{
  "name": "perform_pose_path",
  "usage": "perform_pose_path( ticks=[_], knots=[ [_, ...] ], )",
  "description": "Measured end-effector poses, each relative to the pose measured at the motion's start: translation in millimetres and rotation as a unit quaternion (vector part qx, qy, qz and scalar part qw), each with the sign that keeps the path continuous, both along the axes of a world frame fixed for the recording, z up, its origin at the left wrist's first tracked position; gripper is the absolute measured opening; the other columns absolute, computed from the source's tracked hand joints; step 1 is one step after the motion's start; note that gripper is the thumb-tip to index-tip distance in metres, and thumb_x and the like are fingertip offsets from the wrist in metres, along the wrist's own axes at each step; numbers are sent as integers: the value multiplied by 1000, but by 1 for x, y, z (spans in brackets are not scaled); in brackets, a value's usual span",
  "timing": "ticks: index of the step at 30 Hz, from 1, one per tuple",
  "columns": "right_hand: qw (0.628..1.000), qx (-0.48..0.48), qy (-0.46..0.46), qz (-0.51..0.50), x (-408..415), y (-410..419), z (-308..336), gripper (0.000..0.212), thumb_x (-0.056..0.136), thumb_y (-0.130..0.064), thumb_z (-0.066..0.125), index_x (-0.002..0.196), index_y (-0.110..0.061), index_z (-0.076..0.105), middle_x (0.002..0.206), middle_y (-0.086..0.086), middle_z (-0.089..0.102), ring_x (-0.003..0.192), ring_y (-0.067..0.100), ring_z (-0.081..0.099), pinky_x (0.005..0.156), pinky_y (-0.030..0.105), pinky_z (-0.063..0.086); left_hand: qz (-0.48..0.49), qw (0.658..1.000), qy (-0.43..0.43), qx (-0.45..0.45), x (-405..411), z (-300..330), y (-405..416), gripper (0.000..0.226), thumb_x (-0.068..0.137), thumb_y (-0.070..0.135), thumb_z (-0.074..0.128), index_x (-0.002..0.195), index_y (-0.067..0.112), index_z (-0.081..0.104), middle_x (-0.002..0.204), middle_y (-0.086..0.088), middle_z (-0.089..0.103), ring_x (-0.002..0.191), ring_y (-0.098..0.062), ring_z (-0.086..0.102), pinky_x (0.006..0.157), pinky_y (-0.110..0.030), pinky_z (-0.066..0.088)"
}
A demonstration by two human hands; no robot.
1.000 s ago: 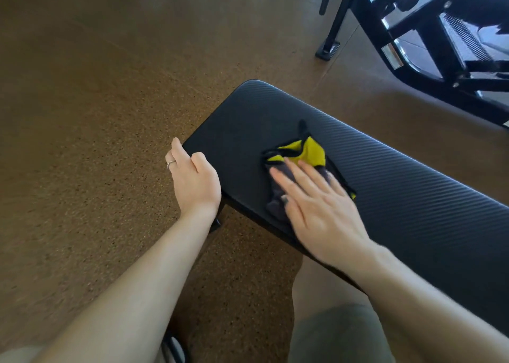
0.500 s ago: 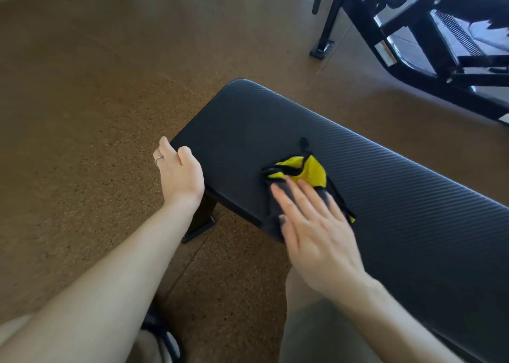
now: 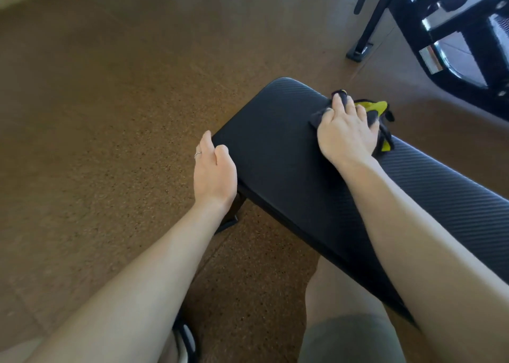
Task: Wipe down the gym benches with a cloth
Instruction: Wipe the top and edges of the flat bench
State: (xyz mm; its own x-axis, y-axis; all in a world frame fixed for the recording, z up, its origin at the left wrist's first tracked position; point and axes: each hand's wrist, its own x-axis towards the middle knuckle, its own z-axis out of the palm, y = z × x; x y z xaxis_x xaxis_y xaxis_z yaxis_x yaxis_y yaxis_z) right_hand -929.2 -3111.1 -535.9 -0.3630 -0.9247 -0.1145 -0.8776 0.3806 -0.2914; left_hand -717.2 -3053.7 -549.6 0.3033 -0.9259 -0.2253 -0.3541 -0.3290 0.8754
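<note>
Head view. Floor (image 3: 110,114): brown speckled cork-like covering. Black exercise machine frame (image 3: 451,45): upper right, standing on the floor, apart from the bench. Bench (image 3: 275,153): black padded top with ribbed texture, running from centre to lower right. Cloth (image 3: 377,114): dark grey and yellow, bunched, lying on the bench top at its far edge. Right hand (image 3: 347,134): fingers extended, pressing flat on the cloth. Left hand (image 3: 214,169): grip curled round the bench's near end corner; ring on one finger.
</note>
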Motion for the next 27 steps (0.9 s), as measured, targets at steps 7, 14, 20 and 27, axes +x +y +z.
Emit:
perform_pose_path(
  ticks=[7,14,20,27],
  knots=[
    [997,13,1,74,67,-42,4,56,112,-36,15,166,-24,15,175,2,4,161,24,3,128,55,0,-30,992,114,47,22,-2,-7,67,93,52,24,157,34,32,160,6,37,147,-17,35,123,-47,27],
    [952,-33,34,303,155,6,-1,54,109,-36,25,161,-26,32,170,1,27,158,25,16,126,54,11,69,929,357,65,50,-3,-4,52,103,28,22,140,14,57,135,-3,66,125,-16,60,107,-31,46],
    [874,-111,155,447,140,71,-18,62,97,-23,59,156,-24,42,167,4,32,156,29,25,122,51,25,74,915,387,90,44,13,12,46,100,28,27,107,17,71,98,-4,76,91,-16,72,75,-28,54],
    [832,-112,196,508,51,143,-17,73,85,-3,66,155,-13,47,169,10,30,157,34,24,126,53,27,106,954,268,79,42,23,6,43,101,30,28,118,17,65,114,-5,72,112,-20,64,107,-40,47]
  ],
)
